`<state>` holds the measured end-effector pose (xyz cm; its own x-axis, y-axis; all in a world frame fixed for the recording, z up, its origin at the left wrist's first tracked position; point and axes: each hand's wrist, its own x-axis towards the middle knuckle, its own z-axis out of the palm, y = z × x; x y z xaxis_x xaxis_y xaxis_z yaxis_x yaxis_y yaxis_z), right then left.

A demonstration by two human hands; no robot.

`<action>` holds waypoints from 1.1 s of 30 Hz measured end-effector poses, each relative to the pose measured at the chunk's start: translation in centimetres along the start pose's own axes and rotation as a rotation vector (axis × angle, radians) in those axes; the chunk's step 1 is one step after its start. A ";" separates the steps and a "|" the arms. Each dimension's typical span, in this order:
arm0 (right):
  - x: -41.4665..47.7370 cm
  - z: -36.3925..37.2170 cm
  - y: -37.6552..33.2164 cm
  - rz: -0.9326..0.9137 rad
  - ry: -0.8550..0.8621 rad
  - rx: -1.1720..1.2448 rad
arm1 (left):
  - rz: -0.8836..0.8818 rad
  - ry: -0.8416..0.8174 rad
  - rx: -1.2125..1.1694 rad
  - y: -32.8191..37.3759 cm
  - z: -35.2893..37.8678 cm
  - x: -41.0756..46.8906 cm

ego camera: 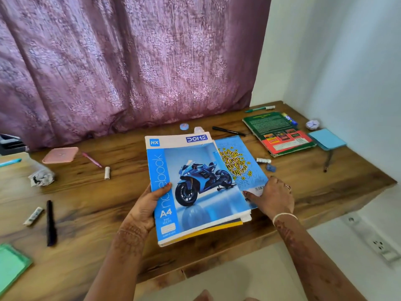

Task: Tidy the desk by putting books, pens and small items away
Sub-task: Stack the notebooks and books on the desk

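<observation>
A blue A4 notebook (195, 187) with a motorbike on its cover tops a small stack at the middle of the wooden desk (97, 192). My left hand (149, 205) grips the stack's left edge, thumb on the cover. Under it to the right lies a blue book with yellow lettering (240, 164). My right hand (271, 196) pinches that book's near corner. A green and red book (280, 133) lies at the back right. Pens are scattered about: a black pen (227, 131), a pink pen (92, 159), a green pen (259, 109) and a dark marker (51, 222).
A pink case (60, 154), crumpled paper (41, 177), a white cap (107, 173) and a green pad (10, 268) lie on the left. Blue sticky notes (326, 139), a paper ball (313, 124), a sharpener (271, 167) and a pencil (327, 159) sit right. A purple curtain (130, 61) hangs behind.
</observation>
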<state>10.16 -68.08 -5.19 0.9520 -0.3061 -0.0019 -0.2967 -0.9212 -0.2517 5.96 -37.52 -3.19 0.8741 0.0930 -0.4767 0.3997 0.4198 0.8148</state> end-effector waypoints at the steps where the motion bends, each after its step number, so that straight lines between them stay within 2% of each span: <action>1: 0.2 0.0 0.0 -0.002 -0.001 0.009 | -0.008 0.006 0.002 -0.1 0.0 0.1; 8: 1.3 -1.6 -0.5 0.013 -0.091 0.016 | -0.033 0.043 0.006 0.0 0.1 0.3; 14: 2.5 -2.8 0.6 0.127 -0.226 0.643 | -0.027 0.038 0.011 1.2 0.0 -0.1; 16: 2.5 -4.0 0.1 0.148 -0.197 0.889 | -0.031 0.035 0.005 1.5 0.1 -0.3; 18: 2.2 -5.9 -0.9 0.091 -0.093 1.025 | -0.027 0.032 0.000 1.7 0.2 -0.4; 23: 0.8 -12.6 -5.0 -0.267 0.353 0.675 | -0.014 0.033 -0.034 2.3 0.9 -0.3; 26: -2.0 -15.6 -8.0 -0.485 0.508 0.511 | 0.015 0.003 -0.062 2.6 2.4 0.0; 29: -5.1 -15.7 -10.8 -0.656 0.504 0.212 | 0.058 -0.058 -0.106 2.7 4.6 0.4; 33: -8.8 -13.5 -13.9 -0.802 0.263 -0.054 | 0.101 -0.167 -0.213 2.7 7.0 0.6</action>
<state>4.91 -55.81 11.36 0.8293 0.4056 0.3845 0.4518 -0.8915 -0.0340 9.52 -42.69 0.99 0.9469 0.0020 -0.3215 0.2566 0.5981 0.7592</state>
